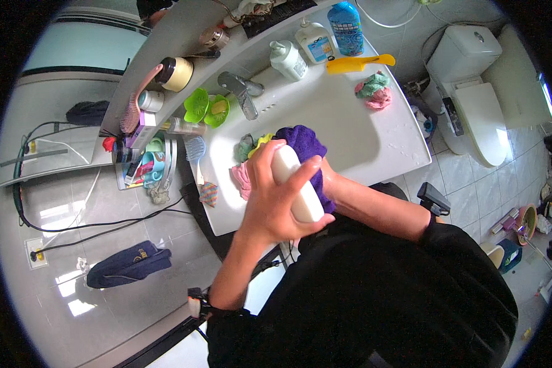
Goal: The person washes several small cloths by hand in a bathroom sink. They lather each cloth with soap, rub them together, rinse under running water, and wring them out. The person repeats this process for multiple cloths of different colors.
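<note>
My left hand (pixel 269 198) is wrapped around a smooth white container (pixel 296 184), whose rounded oblong face points up at me. Just behind it is a purple cloth (pixel 303 142), bunched up over the near edge of the white washbasin (pixel 354 124). My right hand (pixel 329 177) is at the purple cloth and seems to hold it; the fingers are mostly hidden behind the cloth and container. Left of the hands, a pink cloth (pixel 241 179), a yellow cloth (pixel 261 143) and a grey-green cloth (pixel 245 147) lie on the basin's ledge, partly covered by my left hand.
A chrome faucet (pixel 246 94) stands at the back. Pump bottles (pixel 289 60), a blue bottle (pixel 346 30) and a yellow comb (pixel 359 63) line the rim. Pink and green cloths (pixel 375 91) lie at the right corner. Green soap dishes (pixel 207 108) and a blue hairbrush (pixel 196 152) sit left.
</note>
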The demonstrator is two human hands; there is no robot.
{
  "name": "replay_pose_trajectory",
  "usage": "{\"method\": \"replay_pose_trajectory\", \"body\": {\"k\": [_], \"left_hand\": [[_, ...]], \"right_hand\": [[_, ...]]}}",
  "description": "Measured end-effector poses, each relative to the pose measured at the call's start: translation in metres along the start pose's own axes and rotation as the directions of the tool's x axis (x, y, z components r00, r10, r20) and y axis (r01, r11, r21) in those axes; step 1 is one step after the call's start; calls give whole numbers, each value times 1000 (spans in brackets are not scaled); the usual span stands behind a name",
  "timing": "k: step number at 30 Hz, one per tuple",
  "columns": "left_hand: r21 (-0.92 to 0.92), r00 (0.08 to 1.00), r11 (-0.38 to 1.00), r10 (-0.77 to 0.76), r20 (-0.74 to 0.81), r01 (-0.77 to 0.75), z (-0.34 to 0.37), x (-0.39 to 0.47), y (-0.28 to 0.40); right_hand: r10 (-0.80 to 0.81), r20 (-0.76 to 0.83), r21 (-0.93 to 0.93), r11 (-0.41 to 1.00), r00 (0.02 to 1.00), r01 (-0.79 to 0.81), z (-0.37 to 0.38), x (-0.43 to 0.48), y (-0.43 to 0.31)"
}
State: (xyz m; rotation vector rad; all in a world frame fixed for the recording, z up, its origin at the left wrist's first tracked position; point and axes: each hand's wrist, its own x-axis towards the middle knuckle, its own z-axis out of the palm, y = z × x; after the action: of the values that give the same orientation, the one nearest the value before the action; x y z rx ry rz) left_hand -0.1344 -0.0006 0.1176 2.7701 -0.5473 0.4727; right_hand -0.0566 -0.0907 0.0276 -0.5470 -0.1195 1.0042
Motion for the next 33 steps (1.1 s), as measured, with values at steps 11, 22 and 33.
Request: {"method": "replay_pose_trajectory", "body": {"k": [11,22,33], "left_hand": [[-223,944,920,-293,153,322,-13,-1,-5],[-228,973,954,-156,172,193,-19,10,-8],[-63,951,997,67,303,-50,-24,13,0]], "right_hand": [[7,181,158,987,983,-36,-2,9,23],[7,218,329,941,976,-80,2,-1,18],[-103,551,419,893,828,-167,-3,13,13]]}}
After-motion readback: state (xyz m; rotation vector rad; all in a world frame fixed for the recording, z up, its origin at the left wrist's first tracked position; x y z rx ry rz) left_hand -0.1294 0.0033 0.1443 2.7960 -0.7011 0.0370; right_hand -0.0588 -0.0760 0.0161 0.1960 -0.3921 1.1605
